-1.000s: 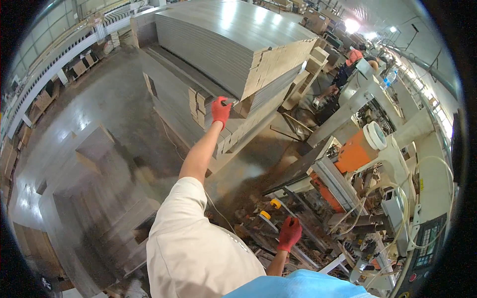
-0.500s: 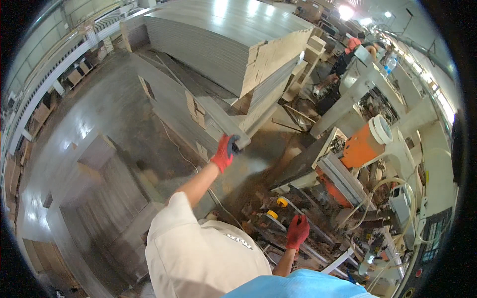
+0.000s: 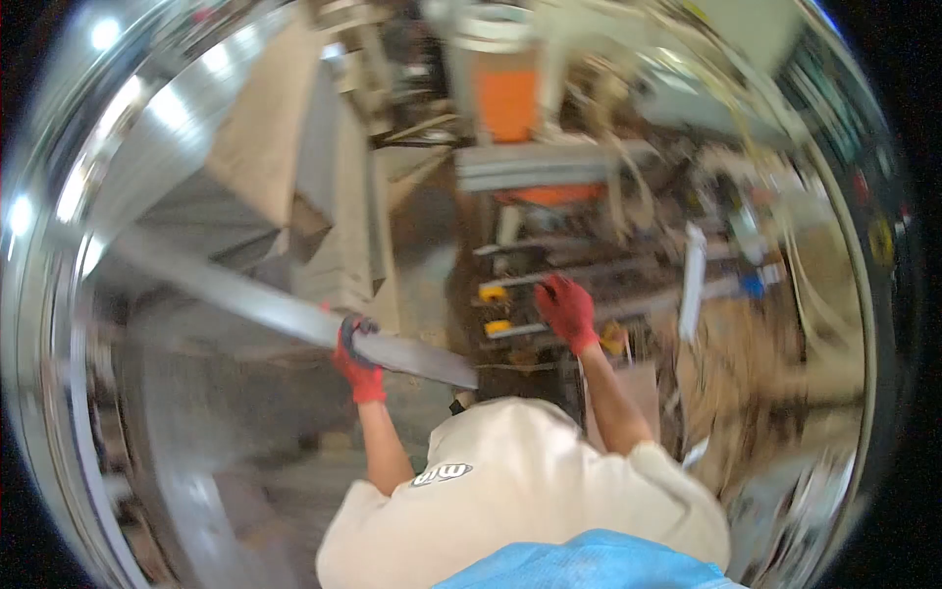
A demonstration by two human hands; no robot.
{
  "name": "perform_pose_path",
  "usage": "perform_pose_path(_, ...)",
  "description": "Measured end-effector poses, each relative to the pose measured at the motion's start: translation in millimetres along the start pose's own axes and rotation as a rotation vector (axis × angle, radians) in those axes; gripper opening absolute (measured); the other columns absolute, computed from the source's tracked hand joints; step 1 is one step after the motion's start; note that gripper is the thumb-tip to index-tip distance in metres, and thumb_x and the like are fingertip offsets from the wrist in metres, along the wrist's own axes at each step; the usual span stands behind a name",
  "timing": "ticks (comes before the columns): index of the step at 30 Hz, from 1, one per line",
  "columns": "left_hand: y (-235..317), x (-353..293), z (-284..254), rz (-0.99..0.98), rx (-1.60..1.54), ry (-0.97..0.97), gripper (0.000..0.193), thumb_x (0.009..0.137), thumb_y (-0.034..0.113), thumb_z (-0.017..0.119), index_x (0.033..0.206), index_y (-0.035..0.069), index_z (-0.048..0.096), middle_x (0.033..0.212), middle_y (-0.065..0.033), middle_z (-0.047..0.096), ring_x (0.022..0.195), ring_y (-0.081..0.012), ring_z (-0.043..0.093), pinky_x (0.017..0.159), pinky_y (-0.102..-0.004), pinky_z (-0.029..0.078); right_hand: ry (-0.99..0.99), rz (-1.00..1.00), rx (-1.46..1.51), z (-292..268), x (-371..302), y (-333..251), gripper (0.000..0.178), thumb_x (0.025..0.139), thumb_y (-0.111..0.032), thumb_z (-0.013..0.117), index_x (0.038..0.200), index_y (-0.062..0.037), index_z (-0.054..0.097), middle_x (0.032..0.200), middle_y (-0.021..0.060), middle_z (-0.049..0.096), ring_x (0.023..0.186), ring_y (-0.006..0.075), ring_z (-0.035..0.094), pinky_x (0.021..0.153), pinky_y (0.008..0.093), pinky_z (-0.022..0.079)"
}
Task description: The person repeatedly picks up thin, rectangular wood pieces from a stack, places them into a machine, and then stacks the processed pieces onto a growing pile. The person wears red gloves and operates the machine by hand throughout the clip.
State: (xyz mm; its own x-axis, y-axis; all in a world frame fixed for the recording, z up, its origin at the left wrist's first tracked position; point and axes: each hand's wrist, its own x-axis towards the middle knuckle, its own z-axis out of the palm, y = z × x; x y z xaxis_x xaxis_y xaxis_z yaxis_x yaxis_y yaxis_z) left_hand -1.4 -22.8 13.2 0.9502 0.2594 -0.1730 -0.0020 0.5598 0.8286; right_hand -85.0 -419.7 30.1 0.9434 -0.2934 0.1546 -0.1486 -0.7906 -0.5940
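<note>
My left hand (image 3: 357, 357), in a red glove, grips a long grey board (image 3: 245, 299) near its near end. The board runs from the far left across to just left of my chest. My right hand (image 3: 567, 310), also in a red glove, is held out with its fingers apart over the metal rails (image 3: 589, 275) of an orange machine (image 3: 510, 103). It holds nothing. The picture is blurred by motion.
A tall stack of grey boards (image 3: 294, 187) stands to the left on the concrete floor (image 3: 235, 461). The orange machine with cables and yellow parts (image 3: 493, 293) fills the middle and right. Sawdust-coloured debris (image 3: 746, 383) lies at the right.
My left hand has pulled a board off the stack and drawn it toward me. My view has swung right toward the machine, and my right hand has risen over the rails.
</note>
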Motion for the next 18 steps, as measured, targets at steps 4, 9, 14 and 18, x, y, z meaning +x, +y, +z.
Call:
perform_pose_path(4,-17.8,1.8,-50.5,-0.010,-0.046,-0.105,0.055,0.109,0.050,0.038,0.140,0.006,0.053,0.112,-0.0065,0.062,0.096,-0.0185,0.056,0.085,-0.0358,0.050,0.217,0.019,0.387,-0.3,-4.8,-6.7,0.021,0.092,-0.018,0.070,0.110,-0.0086,0.069,0.097,0.0178,0.068,0.081,0.0356,0.067,0.071,0.0404,0.055)
perform_pose_path(9,0.9,-1.5,-72.7,0.723,0.877,-0.172,0.067,0.089,0.049,0.072,0.135,0.005,0.053,0.115,-0.0101,0.062,0.102,-0.0258,0.058,0.090,-0.0411,0.049,0.228,-0.159,1.022,-46.9,-31.7,-111.7,0.053,0.099,-0.019,0.063,0.147,-0.0044,0.046,0.126,0.0113,0.063,0.107,0.0197,0.064,0.093,0.0341,0.051)
perform_pose_path(14,32.1,-20.1,7.4,1.301,1.383,-0.485,0.070,0.064,0.041,0.090,0.117,0.007,0.059,0.107,-0.0170,0.061,0.101,-0.0385,0.060,0.094,-0.0511,0.044,1.005,0.009,0.922,-45.0,-47.1,-97.4,0.050,0.105,-0.021,0.051,0.149,-0.0010,0.041,0.138,0.0112,0.053,0.124,0.0223,0.052,0.108,0.0357,0.041)
perform_pose_path(18,23.6,-5.2,42.7,0.971,1.573,-0.736,0.069,0.061,0.050,0.090,0.111,0.012,0.062,0.104,-0.0104,0.067,0.101,-0.0348,0.063,0.090,-0.0492,0.046,1.090,0.288,1.189,-9.2,-39.9,-11.8,0.048,0.103,-0.015,0.055,0.147,-0.0021,0.042,0.138,0.0093,0.053,0.120,0.0200,0.053,0.100,0.0345,0.043)
